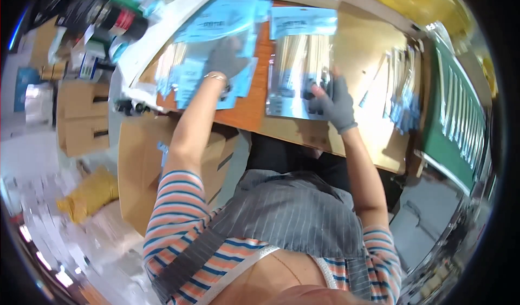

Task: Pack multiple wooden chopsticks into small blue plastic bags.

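Both your hands wear grey gloves. Your left hand [226, 58], upper centre of the frame, lies palm-down on a loose pile of clear packets with blue header cards [208, 61]; fingers look lightly spread, blur hides the tips, packet count cannot be told. Your right hand [331, 100], right of centre, pinches the lower edge of one clear packet of pale sticks [300, 61] flat on the wooden table [357, 50]. One more heap of similar packets [403, 88] lies at right, well apart. Two brown cartons at left: one [81, 115] mid-left, one [143, 169] beneath the table edge
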The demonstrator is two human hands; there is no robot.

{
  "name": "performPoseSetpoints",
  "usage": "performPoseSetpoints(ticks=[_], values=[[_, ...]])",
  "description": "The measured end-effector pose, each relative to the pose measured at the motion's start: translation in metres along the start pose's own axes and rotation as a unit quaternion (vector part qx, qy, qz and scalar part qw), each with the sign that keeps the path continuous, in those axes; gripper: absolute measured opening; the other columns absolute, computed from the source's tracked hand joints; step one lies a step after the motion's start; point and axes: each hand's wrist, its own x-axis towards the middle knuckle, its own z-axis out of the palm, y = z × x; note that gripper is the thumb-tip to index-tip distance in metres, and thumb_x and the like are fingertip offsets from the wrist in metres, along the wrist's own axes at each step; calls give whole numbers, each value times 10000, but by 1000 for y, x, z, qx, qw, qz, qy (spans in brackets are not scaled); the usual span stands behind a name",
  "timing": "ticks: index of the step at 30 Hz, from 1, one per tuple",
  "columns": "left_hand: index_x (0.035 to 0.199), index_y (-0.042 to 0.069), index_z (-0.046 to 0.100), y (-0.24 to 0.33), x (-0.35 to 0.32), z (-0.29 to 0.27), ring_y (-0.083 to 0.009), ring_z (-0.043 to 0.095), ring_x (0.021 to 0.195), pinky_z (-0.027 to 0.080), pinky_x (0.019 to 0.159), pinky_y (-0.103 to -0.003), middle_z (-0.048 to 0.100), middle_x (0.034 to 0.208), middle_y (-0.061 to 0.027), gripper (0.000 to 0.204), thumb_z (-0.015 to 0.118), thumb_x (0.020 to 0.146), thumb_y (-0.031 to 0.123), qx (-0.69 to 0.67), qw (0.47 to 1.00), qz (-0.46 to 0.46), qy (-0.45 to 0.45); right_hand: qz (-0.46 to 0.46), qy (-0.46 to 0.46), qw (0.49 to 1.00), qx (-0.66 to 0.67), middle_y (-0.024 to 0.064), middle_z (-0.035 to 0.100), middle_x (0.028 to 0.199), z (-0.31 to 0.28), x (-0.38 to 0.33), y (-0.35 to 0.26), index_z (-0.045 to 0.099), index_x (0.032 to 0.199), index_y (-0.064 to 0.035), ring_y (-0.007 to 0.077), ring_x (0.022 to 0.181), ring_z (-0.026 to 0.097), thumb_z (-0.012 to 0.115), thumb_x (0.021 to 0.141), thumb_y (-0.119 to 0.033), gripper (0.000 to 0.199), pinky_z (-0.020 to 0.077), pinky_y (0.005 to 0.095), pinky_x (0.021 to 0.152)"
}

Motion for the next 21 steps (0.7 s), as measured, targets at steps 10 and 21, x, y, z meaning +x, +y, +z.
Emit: performPoseSetpoints(ticks=[10,21], values=[[1249,5,498,235,-48,-1,-360,552,1103,426,939,-403,558,1193,-239,549,636,840,344,-422,902,-5,-88,316,118,896,-290,300,531,1197,-232,73,121,383,1344,31,413,1102,541,701,589,-672,1080,436,412,939],[989,-30,555,258,33,164,-328,516,930,420,844,-428,536,914,-185,333,591,852,271,-421,878,149,171,-37,249,965,-71,118,636,837,-162,46,137,632,870,-50,258,762,595,664,724,-247,247,481,382,698]])
